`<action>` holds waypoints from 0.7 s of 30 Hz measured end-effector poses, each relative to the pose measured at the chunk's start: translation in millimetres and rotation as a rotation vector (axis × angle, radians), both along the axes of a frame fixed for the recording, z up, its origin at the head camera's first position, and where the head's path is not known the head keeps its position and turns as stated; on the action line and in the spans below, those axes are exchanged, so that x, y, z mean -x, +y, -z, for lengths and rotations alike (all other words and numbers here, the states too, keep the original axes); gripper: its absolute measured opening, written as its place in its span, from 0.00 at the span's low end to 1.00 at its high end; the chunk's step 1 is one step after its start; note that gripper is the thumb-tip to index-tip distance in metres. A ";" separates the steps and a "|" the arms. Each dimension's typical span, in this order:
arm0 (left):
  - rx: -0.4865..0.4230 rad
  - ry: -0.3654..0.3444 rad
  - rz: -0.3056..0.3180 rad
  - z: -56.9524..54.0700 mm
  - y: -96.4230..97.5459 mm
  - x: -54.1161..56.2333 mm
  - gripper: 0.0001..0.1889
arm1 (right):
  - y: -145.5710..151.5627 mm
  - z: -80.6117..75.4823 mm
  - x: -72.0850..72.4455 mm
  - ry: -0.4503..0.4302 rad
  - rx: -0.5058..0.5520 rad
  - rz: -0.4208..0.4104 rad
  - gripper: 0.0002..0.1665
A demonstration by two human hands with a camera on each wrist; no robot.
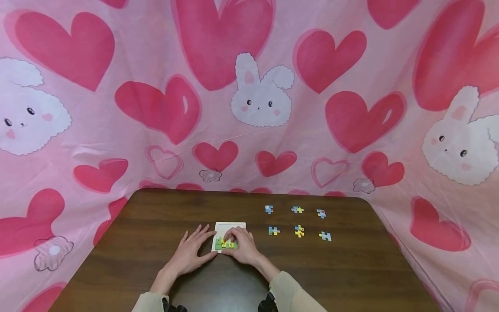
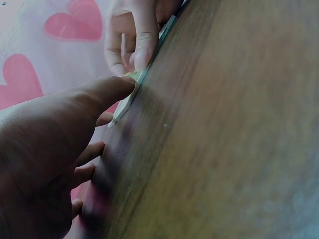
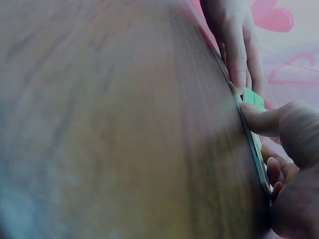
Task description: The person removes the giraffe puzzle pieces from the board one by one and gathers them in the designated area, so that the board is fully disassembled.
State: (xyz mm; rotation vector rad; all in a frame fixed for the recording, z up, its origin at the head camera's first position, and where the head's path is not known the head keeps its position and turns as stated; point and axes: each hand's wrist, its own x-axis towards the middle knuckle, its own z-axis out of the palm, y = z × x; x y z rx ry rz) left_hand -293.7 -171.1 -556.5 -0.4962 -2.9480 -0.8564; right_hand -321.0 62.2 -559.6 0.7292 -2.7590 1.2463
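A small white puzzle board (image 1: 221, 228) lies on the table, with green and yellow puzzle pieces (image 1: 219, 244) along its near side. My left hand (image 1: 188, 255) spreads its straight fingers beside the board, thumb and index fingertip at its left edge. Over the board's near part, my right hand (image 1: 244, 248) has its fingers curled, pinching a puzzle piece between thumb and fingers; that piece is mostly hidden. In the right wrist view a green piece (image 3: 253, 98) stands slightly raised at the board's edge, by the right thumb (image 3: 261, 119).
On the right of the brown table (image 1: 351, 268) lie several loose puzzle pieces in two rows, among them a blue-and-white one (image 1: 325, 236) and a yellow one (image 1: 299, 231). A pink cloth (image 1: 218, 125) with hearts and rabbits hangs behind the table.
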 end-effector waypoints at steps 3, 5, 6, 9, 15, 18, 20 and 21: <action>0.002 0.003 0.001 -1.5 0.6 -0.3 0.36 | 1.0 1.9 -0.3 0.016 0.033 -0.007 0.18; -0.006 0.019 0.001 0.0 1.1 -0.3 0.35 | 1.5 4.3 -0.8 0.034 0.050 -0.001 0.18; -0.014 0.030 0.001 1.0 1.5 -0.7 0.33 | 1.7 5.5 -1.3 0.045 0.059 0.003 0.18; -0.045 0.078 -0.001 6.6 2.4 -1.6 0.29 | 1.8 9.5 -3.3 0.063 0.073 0.020 0.18; -0.058 0.159 0.001 17.9 1.6 -0.8 0.27 | -0.1 13.4 -5.6 0.074 0.085 0.046 0.17; -0.042 0.188 0.001 23.5 0.3 1.8 0.27 | -1.8 13.8 -5.1 0.092 0.071 0.057 0.17; -0.047 0.193 0.007 24.7 -0.2 3.0 0.26 | -2.9 13.6 -4.9 0.104 0.060 0.067 0.18; -0.057 0.192 0.011 24.4 -0.5 3.1 0.25 | -3.4 13.6 -4.6 0.112 0.051 0.073 0.18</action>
